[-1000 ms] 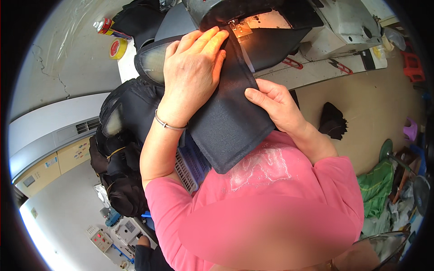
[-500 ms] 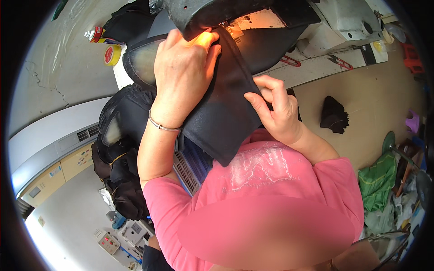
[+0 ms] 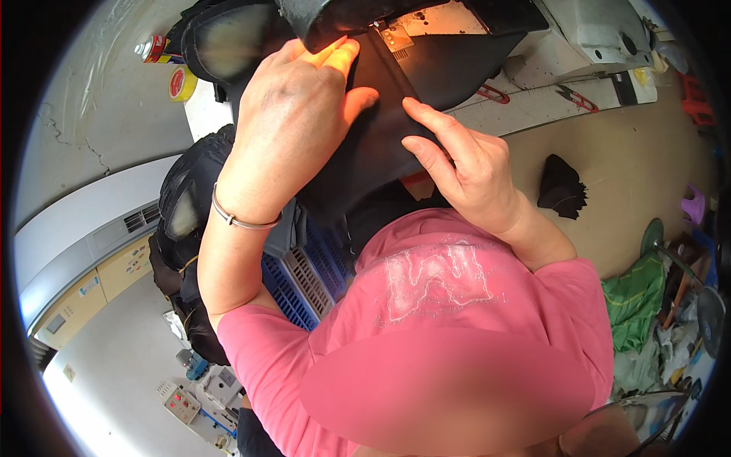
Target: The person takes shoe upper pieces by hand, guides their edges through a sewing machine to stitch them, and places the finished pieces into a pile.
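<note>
A black fabric piece (image 3: 373, 152) lies under the head of a sewing machine (image 3: 335, 19), beside a lit metal plate (image 3: 396, 38). My left hand (image 3: 297, 114), with a bracelet at the wrist, rests flat on the fabric, its fingertips close to the machine head and partly behind it. A raised seam strip runs down the fabric from the plate. At its near end my right hand (image 3: 472, 167) touches the cloth with a stretched index finger, thumb held apart. A black piece with a pale see-through panel (image 3: 228, 46) lies left of the machine.
Two red-handled thread snips (image 3: 577, 99) lie on the white table edge at right. A yellow tape roll (image 3: 182, 83) and spray can (image 3: 158, 49) are at left. Bundled black pieces (image 3: 183, 221) hang beside blue and grey crates (image 3: 304, 278). Dark cloth (image 3: 562, 188) lies on the floor.
The black fabric has slid away from me toward the machine, and its near corner has left my lap. My left wrist has shifted left; my right index finger has stretched out along the fabric.
</note>
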The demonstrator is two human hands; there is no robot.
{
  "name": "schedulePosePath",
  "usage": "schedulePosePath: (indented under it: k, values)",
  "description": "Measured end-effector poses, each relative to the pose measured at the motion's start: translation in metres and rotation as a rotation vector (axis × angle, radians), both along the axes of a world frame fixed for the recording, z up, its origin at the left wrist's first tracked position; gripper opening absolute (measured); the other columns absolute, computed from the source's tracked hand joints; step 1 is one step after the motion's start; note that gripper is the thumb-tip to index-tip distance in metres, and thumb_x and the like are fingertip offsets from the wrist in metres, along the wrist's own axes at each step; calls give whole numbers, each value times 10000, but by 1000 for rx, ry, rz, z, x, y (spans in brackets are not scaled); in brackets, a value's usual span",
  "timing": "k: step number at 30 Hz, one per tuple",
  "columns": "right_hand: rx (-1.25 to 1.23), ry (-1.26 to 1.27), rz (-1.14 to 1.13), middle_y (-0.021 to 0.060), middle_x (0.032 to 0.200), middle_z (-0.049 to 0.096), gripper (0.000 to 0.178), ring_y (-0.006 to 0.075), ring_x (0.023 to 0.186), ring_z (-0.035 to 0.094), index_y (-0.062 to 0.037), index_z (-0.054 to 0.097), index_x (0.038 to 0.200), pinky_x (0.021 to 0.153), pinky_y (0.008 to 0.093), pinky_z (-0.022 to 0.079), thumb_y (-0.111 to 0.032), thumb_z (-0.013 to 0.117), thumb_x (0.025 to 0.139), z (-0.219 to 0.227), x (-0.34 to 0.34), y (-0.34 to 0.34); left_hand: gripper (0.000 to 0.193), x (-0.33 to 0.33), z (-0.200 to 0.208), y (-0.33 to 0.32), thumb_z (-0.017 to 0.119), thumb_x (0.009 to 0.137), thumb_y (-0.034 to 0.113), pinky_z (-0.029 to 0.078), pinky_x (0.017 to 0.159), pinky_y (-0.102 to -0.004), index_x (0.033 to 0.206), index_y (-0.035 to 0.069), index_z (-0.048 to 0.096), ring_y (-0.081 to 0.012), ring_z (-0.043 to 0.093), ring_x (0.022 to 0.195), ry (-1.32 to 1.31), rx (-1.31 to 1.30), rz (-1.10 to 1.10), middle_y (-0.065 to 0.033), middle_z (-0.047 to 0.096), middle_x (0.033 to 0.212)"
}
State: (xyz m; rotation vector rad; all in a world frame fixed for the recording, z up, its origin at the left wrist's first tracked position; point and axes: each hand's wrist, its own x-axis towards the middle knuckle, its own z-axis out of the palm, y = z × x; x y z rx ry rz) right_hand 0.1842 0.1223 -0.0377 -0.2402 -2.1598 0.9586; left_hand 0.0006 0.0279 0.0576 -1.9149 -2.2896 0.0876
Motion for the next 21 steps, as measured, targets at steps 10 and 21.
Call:
schedulePosePath:
  k: [10, 21]
  values:
    - [68, -315, 108, 67, 620, 639, 643, 187, 481, 603, -38, 522, 1465, 496, 315, 469, -235, 766, 904, 10, 7, 4, 443, -10, -16, 2, 794, 831, 340, 538, 768, -400, 1138, 31, 715, -322, 654, 823, -96, 235, -42, -134, 699, 823]
    - [-29, -312, 200, 70, 669, 670, 637, 151, 536, 641, -26, 486, 1483, 524, 293, 499, -170, 751, 922, 4, -1, 6, 568, -48, -13, 15, 778, 851, 400, 449, 1004, -438, 1259, 31, 638, -382, 576, 1186, -365, 222, -44, -176, 666, 1241]
